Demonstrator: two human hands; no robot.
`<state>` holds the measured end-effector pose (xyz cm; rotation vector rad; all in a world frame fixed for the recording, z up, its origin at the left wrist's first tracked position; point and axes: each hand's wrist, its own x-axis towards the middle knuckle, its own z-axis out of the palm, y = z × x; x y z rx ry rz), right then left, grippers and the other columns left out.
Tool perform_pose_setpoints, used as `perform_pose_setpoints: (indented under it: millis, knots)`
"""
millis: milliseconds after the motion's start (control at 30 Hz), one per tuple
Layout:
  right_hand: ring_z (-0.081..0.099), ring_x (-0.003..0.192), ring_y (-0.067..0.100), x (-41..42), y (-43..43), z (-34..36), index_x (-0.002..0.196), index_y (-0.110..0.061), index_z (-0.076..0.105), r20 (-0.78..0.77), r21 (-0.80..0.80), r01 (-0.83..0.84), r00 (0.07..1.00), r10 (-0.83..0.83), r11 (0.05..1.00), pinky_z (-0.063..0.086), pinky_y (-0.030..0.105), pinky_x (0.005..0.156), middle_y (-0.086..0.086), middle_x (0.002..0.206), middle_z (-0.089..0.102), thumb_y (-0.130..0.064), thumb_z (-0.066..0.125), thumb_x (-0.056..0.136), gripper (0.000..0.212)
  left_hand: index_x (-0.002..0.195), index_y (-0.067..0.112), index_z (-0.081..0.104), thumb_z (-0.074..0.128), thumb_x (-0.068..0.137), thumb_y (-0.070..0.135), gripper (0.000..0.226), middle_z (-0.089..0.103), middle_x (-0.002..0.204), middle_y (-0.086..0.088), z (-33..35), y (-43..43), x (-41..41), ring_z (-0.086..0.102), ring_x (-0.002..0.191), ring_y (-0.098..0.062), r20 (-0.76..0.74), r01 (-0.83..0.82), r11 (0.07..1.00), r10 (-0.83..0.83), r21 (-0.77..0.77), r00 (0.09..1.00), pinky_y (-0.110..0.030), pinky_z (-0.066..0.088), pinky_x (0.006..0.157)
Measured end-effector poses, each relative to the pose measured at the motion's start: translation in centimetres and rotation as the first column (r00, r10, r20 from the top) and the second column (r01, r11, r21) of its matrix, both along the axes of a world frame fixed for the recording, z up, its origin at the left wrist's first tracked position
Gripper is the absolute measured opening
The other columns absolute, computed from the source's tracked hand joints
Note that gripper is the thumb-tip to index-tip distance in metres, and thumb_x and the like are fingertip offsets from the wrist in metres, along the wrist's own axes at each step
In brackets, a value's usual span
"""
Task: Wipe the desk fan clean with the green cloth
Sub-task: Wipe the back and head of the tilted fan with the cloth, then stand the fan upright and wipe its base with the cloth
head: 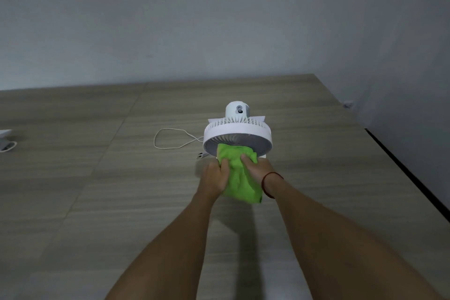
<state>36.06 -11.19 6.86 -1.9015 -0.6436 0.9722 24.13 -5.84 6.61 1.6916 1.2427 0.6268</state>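
My left hand [215,178] and right hand [257,170] have their fingers [225,165] curled round the green cloth [239,182]. Its far end lies against the grille of the white fan [237,129], just beyond them on the surface [121,178]. The fan's rear label is too blurred to read.

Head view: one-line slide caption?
Person's left hand and right hand hold the green cloth against the front grille of the desk fan.

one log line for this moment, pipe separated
left hand: grips green cloth | right hand: grips green cloth | green cloth: against desk fan front grille | desk fan: on wooden surface
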Motion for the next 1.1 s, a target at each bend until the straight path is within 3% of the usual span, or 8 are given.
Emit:
perform_pose_setpoints:
  millis: [133,300,500,600,733,867,967,1100]
  knots:
    - [0.067,0.099,0.026,-1.1,0.1,-1.9,0.118,-0.009,0.062,-0.055,0.05,0.061,0.997,-0.058,0.997,0.052,0.032,0.086,0.012,0.11,0.071,-0.036,0.069,0.081,0.046,0.102,-0.01,0.065,0.046,0.095,0.023,0.038,0.067,0.105,-0.029,-0.5,-0.1,-0.9,0.064,0.097,-0.032,0.075,-0.117,0.991,0.121,-0.06,0.99,-0.042,0.049,0.086]
    - [0.066,0.104,0.029,-1.8,-0.1,-4.4,0.107,-0.008,0.068,-0.079,0.018,0.05,0.996,-0.048,0.999,0.052,0.042,0.096,0.014,0.11,0.07,-0.037,0.069,0.081,0.039,0.117,0.0,0.06,0.046,0.074,0.04,0.061,0.065,0.119,-0.023,-5.3,1.1,-1.1,0.063,0.108,-0.035,0.102,-0.175,0.937,0.214,-0.301,0.971,-0.049,0.052,0.095]
    - [0.065,0.094,0.025,-1.3,-0.4,-9.7,0.103,-0.01,0.066,-0.121,-0.031,-0.03,0.992,0.026,0.999,0.052,0.034,0.087,0.009,0.101,0.068,-0.025,0.069,0.08,0.028,0.124,-0.003,0.05,0.041,0.092,0.029,0.046,0.06,0.122,-0.022,-10.9,0.9,-1.3,0.061,0.11,-0.037,0.103,-0.151,0.915,0.203,-0.375,0.974,-0.051,0.052,0.095]
    - [0.065,0.09,0.027,-0.5,-0.4,-13.3,0.101,-0.005,0.068,-0.005,-0.026,-0.027,1.0,0.027,0.999,0.053,0.034,0.082,0.012,0.095,0.068,-0.011,0.066,0.077,0.025,0.117,-0.004,0.054,0.05,0.083,0.034,0.051,0.062,0.12,-0.025,-15.4,1.6,-1.4,0.062,0.108,-0.037,-0.031,-0.128,0.953,0.124,-0.275,0.992,-0.046,0.052,0.094]
    - [0.056,0.117,0.031,-0.3,-0.8,-17.9,0.126,-0.004,0.056,0.346,0.032,0.007,0.938,-0.017,0.999,0.045,0.032,0.098,0.015,0.127,0.059,-0.01,0.067,0.079,0.049,0.124,-0.001,0.048,0.058,0.086,0.025,0.047,0.059,0.123,-0.02,-17.6,0.3,-1.0,0.057,0.114,-0.035,-0.25,-0.03,0.998,0.041,0.049,0.967,-0.037,0.047,0.091]
    - [0.04,0.131,0.032,-0.9,-1.3,-19.2,0.139,-0.016,0.041,0.834,0.004,-0.164,0.545,0.087,0.986,0.041,0.042,0.101,0.011,0.148,0.035,-0.015,0.059,0.087,0.054,0.151,0.017,0.014,0.044,0.095,0.03,0.065,0.043,0.142,-0.015,-18.8,-0.6,0.0,0.048,0.126,-0.035,-0.632,0.214,0.882,0.114,0.419,0.766,-0.046,0.042,0.098]
    - [0.048,0.125,0.033,-1.0,-2.3,-20.5,0.123,-0.011,0.057,0.832,-0.158,-0.278,0.48,0.279,0.948,0.041,0.041,0.1,0.014,0.139,0.05,-0.024,0.045,0.095,0.033,0.145,0.029,0.032,0.032,0.098,0.028,0.047,0.038,0.148,-0.003,-20.7,-1.9,-1.3,0.037,0.136,-0.025,-0.69,0.349,0.79,0.123,0.503,0.714,-0.055,0.032,0.106]
    - [0.052,0.121,0.034,-1.9,-5.3,-21.0,0.117,-0.007,0.059,0.779,-0.209,-0.341,0.508,0.367,0.916,0.042,0.041,0.102,0.015,0.134,0.057,-0.027,0.037,0.098,0.035,0.135,0.023,0.048,0.026,0.099,0.03,0.043,0.047,0.143,-0.003,-20.8,-4.6,-3.5,0.045,0.132,-0.024,-0.7,0.36,0.83,0.051,0.427,0.712,-0.057,0.024,0.111]
